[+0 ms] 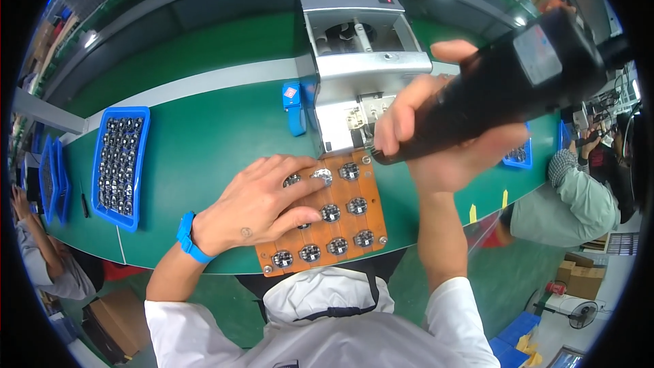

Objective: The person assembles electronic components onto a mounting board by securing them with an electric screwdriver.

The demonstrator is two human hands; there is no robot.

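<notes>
My right hand (443, 129) is wrapped round a thick black electric screwdriver (504, 88), raised and tilted, its lower end beside the front of a silver screw feeder (364, 61). The bit at its tip is too small to make out. My left hand (262, 197) lies spread over an orange fixture board (354, 223) at the table's near edge. Several round circuit boards (330, 212) sit in its pockets. One of my left fingertips rests on a shiny round piece (321, 176) in the far row; the hand hides some pockets on the left.
A blue tray (139, 184) full of small round boards stands at the left of the green table (204, 109). Beside the feeder lies a blue strap (295, 112). Another blue tray (523, 155) is partly behind my right arm. Co-workers sit at both sides.
</notes>
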